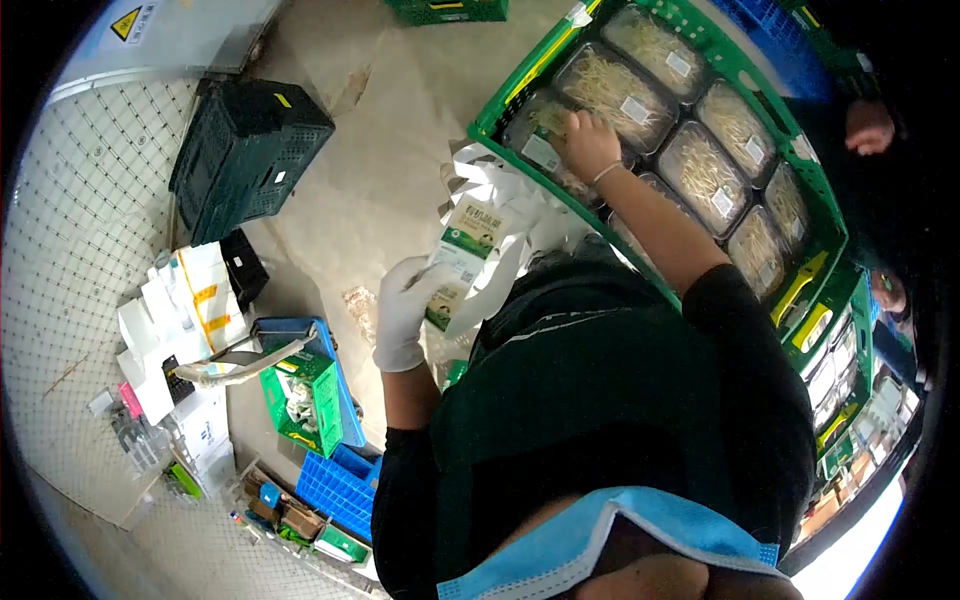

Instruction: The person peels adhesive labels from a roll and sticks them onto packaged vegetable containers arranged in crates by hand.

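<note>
My left hand (402,305), in a white glove, is closed on a strip of printed labels (466,245) in green, white and beige. White backing paper (500,285) trails in loops from the strip against the dark apron. My bare right hand (588,147), with a thin band at the wrist, lies on the lid of a plastic pack of bean sprouts (520,120) in the near left corner of a green crate (487,128). Its fingers rest beside a white sticker (541,152) and a green patch on that lid, partly covering them. The fingertips' undersides are hidden.
Several more sprout packs (705,172) with white stickers fill the crate. A second green crate of packs (835,365) stands beyond. At left are a dark folding crate (250,150), white boxes (210,300) and a small green crate (325,390). Another person's hand (868,127) shows at right.
</note>
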A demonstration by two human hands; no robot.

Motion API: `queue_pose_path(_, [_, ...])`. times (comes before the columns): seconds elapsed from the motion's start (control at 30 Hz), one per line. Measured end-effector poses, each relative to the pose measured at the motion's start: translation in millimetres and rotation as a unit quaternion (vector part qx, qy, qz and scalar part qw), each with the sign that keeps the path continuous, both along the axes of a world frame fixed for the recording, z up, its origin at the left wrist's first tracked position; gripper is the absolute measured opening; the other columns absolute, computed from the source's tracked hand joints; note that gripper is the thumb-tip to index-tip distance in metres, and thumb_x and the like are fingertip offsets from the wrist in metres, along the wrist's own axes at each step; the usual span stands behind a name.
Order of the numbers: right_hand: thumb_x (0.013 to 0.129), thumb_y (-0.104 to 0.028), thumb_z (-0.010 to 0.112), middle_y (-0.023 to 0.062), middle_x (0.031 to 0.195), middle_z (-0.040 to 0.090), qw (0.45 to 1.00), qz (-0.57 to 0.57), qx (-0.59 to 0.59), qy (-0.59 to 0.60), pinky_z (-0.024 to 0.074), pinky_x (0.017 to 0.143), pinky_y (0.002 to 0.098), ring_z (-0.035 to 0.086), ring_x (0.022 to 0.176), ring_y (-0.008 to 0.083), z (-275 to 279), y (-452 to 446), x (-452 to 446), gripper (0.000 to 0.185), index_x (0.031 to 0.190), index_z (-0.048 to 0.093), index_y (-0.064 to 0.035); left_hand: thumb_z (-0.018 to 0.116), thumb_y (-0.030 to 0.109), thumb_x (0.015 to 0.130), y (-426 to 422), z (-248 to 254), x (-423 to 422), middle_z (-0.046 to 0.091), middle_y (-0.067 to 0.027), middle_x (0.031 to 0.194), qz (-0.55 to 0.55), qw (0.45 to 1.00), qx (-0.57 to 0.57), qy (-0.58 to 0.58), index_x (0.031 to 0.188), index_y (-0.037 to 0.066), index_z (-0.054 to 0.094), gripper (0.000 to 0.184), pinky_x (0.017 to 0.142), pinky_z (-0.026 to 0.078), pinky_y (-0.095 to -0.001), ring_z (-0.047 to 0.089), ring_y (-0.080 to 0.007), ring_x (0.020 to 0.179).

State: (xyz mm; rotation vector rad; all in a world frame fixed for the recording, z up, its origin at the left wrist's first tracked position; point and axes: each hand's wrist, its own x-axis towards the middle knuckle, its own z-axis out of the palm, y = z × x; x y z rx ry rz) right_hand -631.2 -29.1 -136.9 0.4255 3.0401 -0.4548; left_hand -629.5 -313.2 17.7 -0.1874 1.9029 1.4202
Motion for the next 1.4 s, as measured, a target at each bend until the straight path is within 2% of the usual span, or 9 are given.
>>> queue_pose_path(0.13, [0.076, -0.040, 0.051, 0.0146, 0.099, 0.053, 0.995, -0.070, 0.055, 0.037, 0.0410, 0.076, 0.0357, 0.052, 0.089, 0.0281, 64.7, 2.6, 21.2, 0.053, 0.113, 0.041, -0.0049, 0.057, 0.006, 0.075, 28.6, -21.7, 6.9, 0.058, -0.0063, 0.079, 0.002, 0.989, 0.139, 0.054, 0.086, -0.003, 0.056, 0.015, 0.058, 0.043, -0.0209, 0.054, -0.0099, 0.066])
queue_pose_path(0.2, [0.076, -0.036, 0.054, 0.0130, 0.091, 0.055, 0.808, 0.049, -0.587, -0.013, 0.0420, 0.073, 0.0316, 0.053, 0.083, 0.0262, 108.8, 4.0, 43.2, 0.043, 0.104, 0.048, -0.0035, 0.058, 0.005, 0.074, 38.0, -29.8, 7.2, 0.058, -0.0059, 0.080, -0.014, 0.987, 0.155, 0.030, 0.087, -0.003, 0.055, 0.015, 0.060, 0.043, -0.0208, 0.054, -0.0093, 0.068])
queue_pose_path(0.33, [0.072, -0.015, 0.060, 0.0177, 0.071, 0.055, 0.888, 0.214, -0.394, 0.100, 0.0428, 0.057, 0.0363, 0.055, 0.064, 0.0304, 147.9, -15.5, 64.1, 0.024, 0.091, 0.052, -0.0017, 0.057, 0.004, 0.075, 57.4, -19.5, -2.6, 0.057, -0.0035, 0.077, -0.171, 0.980, 0.096, -0.004, 0.086, -0.002, 0.054, 0.013, 0.064, 0.043, -0.0216, 0.053, -0.0089, 0.070])
queue_pose_path(0.6, [0.070, -0.012, 0.057, 0.0104, 0.068, 0.059, 0.955, 0.067, -0.201, 0.207, 0.0467, 0.054, 0.0327, 0.057, 0.059, 0.0245, 133.0, 27.5, 46.4, 0.007, 0.069, 0.058, -0.0043, 0.062, 0.007, 0.073, 104.1, -17.7, 5.3, 0.060, -0.0033, 0.074, -0.093, 0.983, 0.158, 0.003, 0.082, -0.001, 0.060, 0.013, 0.057, 0.043, -0.0188, 0.053, -0.0063, 0.064])
queue_pose_path(0.97, [0.076, -0.049, 0.047, 0.0134, 0.106, 0.047, 0.982, -0.073, 0.162, 0.070, 0.0367, 0.082, 0.0361, 0.045, 0.098, 0.0269, 17.0, 93.9, -8.8, 0.067, 0.128, 0.021, -0.0157, 0.058, 0.002, 0.073, 76.5, -28.1, -3.7, 0.060, -0.0073, 0.078, -0.008, 0.992, 0.121, -0.020, 0.085, -0.002, 0.056, 0.013, 0.060, 0.045, -0.0219, 0.055, -0.0096, 0.066])
queue_pose_path(1.03, [0.074, -0.057, 0.044, 0.0203, 0.103, 0.048, 0.990, -0.055, -0.127, -0.024, 0.0408, 0.079, 0.0384, 0.049, 0.094, 0.0275, 71.1, 68.2, 14.1, 0.073, 0.124, 0.030, -0.0056, 0.056, -0.001, 0.073, 84.2, -22.3, -1.2, 0.059, -0.0077, 0.086, -0.045, 0.982, 0.180, -0.038, 0.094, -0.003, 0.053, 0.020, 0.065, 0.046, -0.0234, 0.055, -0.0109, 0.074])
queue_pose_path(1.1, [0.073, -0.056, 0.048, 0.0165, 0.095, 0.054, 0.800, 0.053, -0.594, -0.057, 0.0457, 0.069, 0.0353, 0.055, 0.080, 0.0260, 104.6, 42.2, 44.6, 0.069, 0.113, 0.041, -0.0005, 0.056, -0.001, 0.074, 82.6, -28.5, 3.3, 0.059, -0.0069, 0.085, -0.047, 0.981, 0.180, -0.049, 0.092, -0.003, 0.054, 0.018, 0.064, 0.046, -0.0224, 0.056, -0.0108, 0.073])
queue_pose_path(1.2, [0.071, -0.014, 0.062, 0.0121, 0.067, 0.057, 0.894, 0.141, -0.417, 0.081, 0.0455, 0.058, 0.0318, 0.056, 0.061, 0.0235, 135.2, 19.1, 63.4, 0.017, 0.084, 0.057, -0.0034, 0.055, -0.001, 0.075, 94.8, -18.9, 0.4, 0.059, -0.0056, 0.083, -0.079, 0.978, 0.184, -0.048, 0.091, -0.002, 0.056, 0.016, 0.063, 0.046, -0.0208, 0.055, -0.0106, 0.073])
queue_pose_path(1.4, [0.064, -0.008, 0.064, 0.0087, 0.066, 0.056, 0.931, 0.083, -0.271, 0.230, 0.0430, 0.052, 0.0326, 0.054, 0.057, 0.0246, 133.5, 11.0, 74.8, 0.015, 0.077, 0.058, -0.0052, 0.059, 0.007, 0.075, 145.6, -26.0, 9.0, 0.057, -0.0008, 0.064, -0.040, 0.994, 0.097, 0.044, 0.071, 0.002, 0.058, 0.006, 0.050, 0.041, -0.0170, 0.050, -0.0035, 0.059])
